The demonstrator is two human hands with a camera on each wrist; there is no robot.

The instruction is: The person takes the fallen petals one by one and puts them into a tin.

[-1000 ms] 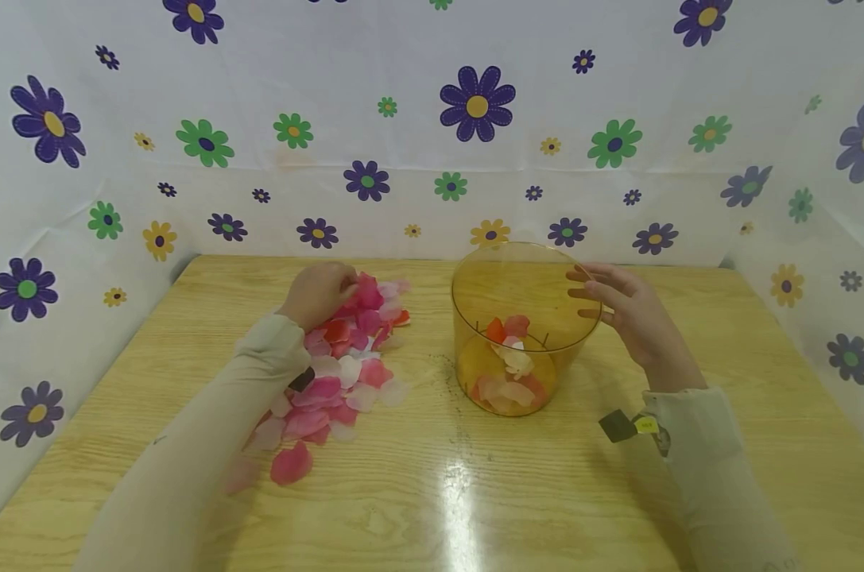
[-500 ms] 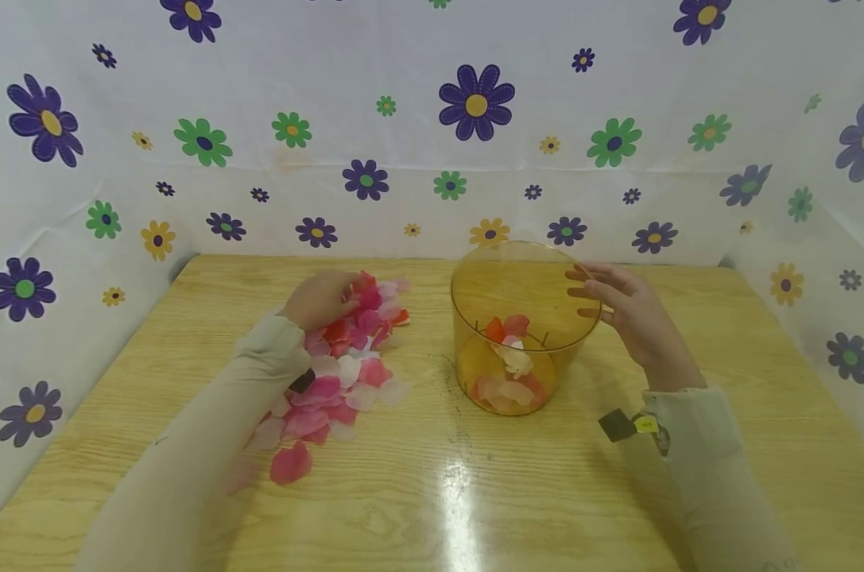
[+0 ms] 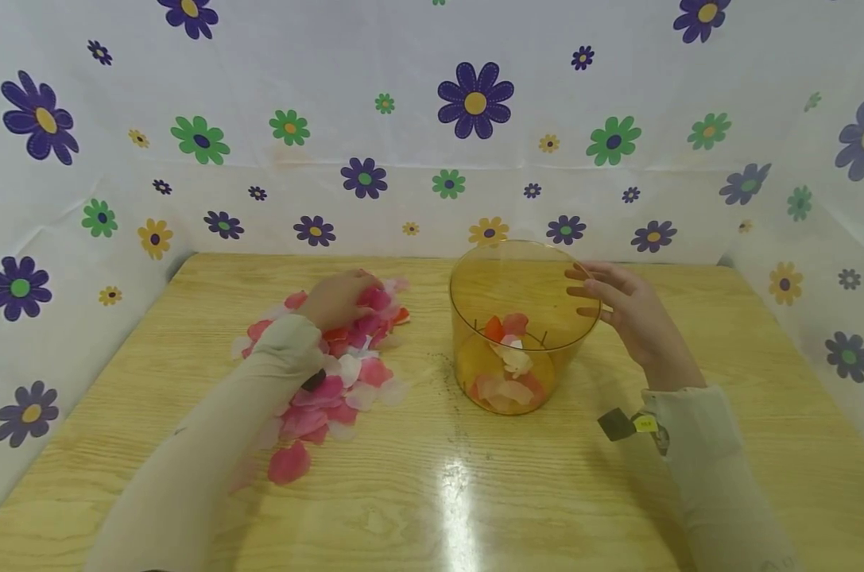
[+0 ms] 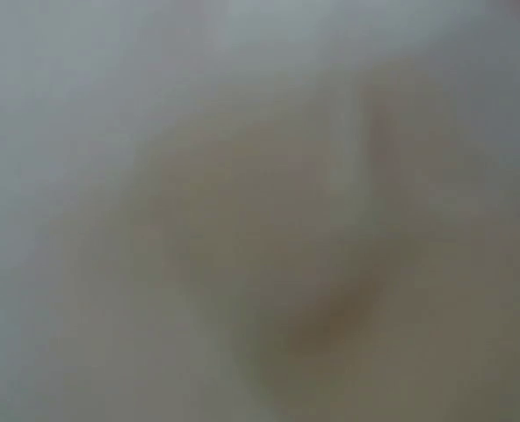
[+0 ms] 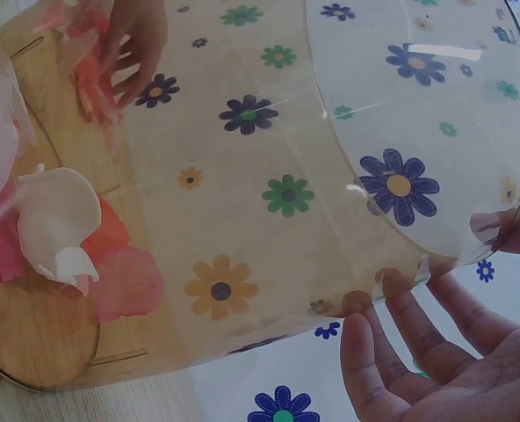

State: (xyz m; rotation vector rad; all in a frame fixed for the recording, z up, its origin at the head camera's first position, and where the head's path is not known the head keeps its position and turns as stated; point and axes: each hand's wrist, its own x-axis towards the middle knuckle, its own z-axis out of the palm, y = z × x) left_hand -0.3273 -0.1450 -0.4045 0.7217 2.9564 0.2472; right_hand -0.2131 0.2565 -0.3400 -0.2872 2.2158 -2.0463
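A long heap of artificial flower petals (image 3: 374, 373), mostly pink, white and red, lies on the table left of centre. My left hand (image 3: 339, 298) rests on the far end of the heap, its fingers and thumb spread apart around pink petals. To the right stands a clear amber plastic bucket (image 3: 467, 349), upright, with several petals (image 3: 516, 361) at its bottom. My right hand (image 3: 628, 318) touches the bucket's outer right side below the rim. In the right wrist view, its loosely bent fingers (image 5: 427, 338) rest against the wall. The left wrist view is a blur.
The wooden table (image 3: 374, 508) backs onto a white cloth (image 3: 417, 71) printed with purple, green and yellow flowers, which also rises on both sides. A lone pink petal (image 3: 288, 463) lies near the heap's front end. A black tag (image 3: 616, 425) hangs from the right sleeve.
My left hand has moved right over the far end of the heap, uncovering petals on the left, and its fingers have spread. The right hand and the bucket stay in place.
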